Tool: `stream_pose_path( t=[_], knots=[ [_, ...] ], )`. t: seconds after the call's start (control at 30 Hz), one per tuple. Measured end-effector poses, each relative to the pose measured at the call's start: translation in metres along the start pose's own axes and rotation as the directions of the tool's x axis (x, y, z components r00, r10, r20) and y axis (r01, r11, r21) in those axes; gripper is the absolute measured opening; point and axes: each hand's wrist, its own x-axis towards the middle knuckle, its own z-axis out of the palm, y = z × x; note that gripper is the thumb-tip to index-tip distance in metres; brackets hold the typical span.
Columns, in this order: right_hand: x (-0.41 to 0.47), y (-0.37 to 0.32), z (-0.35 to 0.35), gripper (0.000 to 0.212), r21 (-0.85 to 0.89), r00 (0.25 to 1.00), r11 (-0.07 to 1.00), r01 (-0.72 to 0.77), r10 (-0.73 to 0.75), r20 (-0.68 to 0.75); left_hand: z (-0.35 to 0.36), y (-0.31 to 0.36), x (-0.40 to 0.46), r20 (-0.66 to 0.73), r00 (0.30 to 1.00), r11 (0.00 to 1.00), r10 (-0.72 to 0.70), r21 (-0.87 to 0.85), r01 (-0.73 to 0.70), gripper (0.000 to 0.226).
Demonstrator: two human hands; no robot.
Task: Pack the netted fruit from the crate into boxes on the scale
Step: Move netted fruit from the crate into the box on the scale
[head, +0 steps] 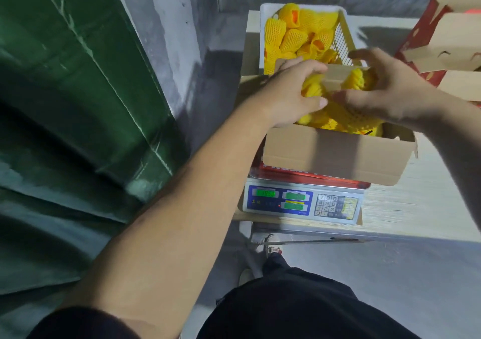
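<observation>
Pale table beside grey concrete wall

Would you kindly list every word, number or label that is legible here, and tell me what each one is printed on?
"7 8 9", "4 5 6", "1 2 3", "0": keypad digits on the scale.
Green weight display at the scale's left: lit digits, too blurred to read with certainty.
Two other green displays and the small panel labels: unreadable.
White lettering on the red side of the cardboard box: mostly hidden, unreadable.
Nothing else carries legible text.
</observation>
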Motion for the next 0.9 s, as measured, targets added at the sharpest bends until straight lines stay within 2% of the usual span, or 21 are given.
stream_pose_path(
  t=[0.03, 0.13, 0.2, 0.27, 0.4, 0.57, 0.7, 0.73, 0.83, 0.9],
  knots=[
    [-0.003, 0.005, -0.002, 0.077, -0.001, 1.000, 1.000, -0.021, 0.021, -0.022, 0.000, 0.001, 0.000, 0.028, 0.999, 0.999, -0.027, 0.021, 0.027, 0.053],
    [-0.011, 0.017, -0.005, 0.075, 0.029, 0.991, 0.997, -0.073, 0.076, -0.112, 0.000, 0.004, -0.005, -0.036, 0.999, 0.997, -0.039, -0.070, 0.037, 0.047],
    [-0.013, 0.018, -0.004, 0.077, 0.133, 0.983, 0.988, -0.077, 0.098, -0.157, -0.001, 0.003, -0.009, -0.039, 0.999, 0.993, -0.037, -0.111, 0.032, 0.047],
    [-0.015, 0.012, 0.000, 0.079, 0.259, 0.980, 0.965, -0.048, 0.097, -0.176, -0.001, 0.004, -0.014, 0.019, 1.000, 0.986, -0.020, -0.164, 0.022, 0.056],
    [-0.018, -0.012, 0.013, 0.092, 0.531, 0.984, 0.847, -0.011, 0.105, -0.147, 0.004, 0.009, -0.023, 0.119, 0.992, 0.971, -0.030, -0.231, 0.057, 0.065],
    [-0.017, -0.035, 0.022, 0.081, 0.699, 0.990, 0.715, 0.002, 0.097, -0.103, 0.011, 0.008, -0.031, -0.114, 0.991, 0.922, -0.067, -0.386, 0.018, 0.071],
    [-0.017, -0.043, 0.024, 0.069, 0.751, 0.999, 0.659, 0.032, -0.015, -0.028, 0.006, 0.008, -0.037, -0.149, 0.981, 0.848, -0.121, -0.529, 0.024, 0.083],
    [-0.017, -0.044, 0.024, 0.066, 0.758, 0.999, 0.650, 0.044, -0.038, -0.026, 0.004, 0.008, -0.038, -0.142, 0.981, 0.831, -0.131, -0.555, 0.031, 0.077],
    [-0.018, -0.050, 0.027, 0.060, 0.792, 0.996, 0.608, 0.048, -0.087, 0.006, -0.001, 0.007, -0.040, -0.130, 0.985, 0.829, -0.113, -0.559, 0.022, 0.041],
    [-0.019, -0.051, 0.031, 0.062, 0.790, 0.989, 0.610, 0.054, -0.144, 0.044, -0.003, 0.005, -0.042, -0.153, 0.984, 0.823, -0.092, -0.568, -0.011, 0.031]
  ],
)
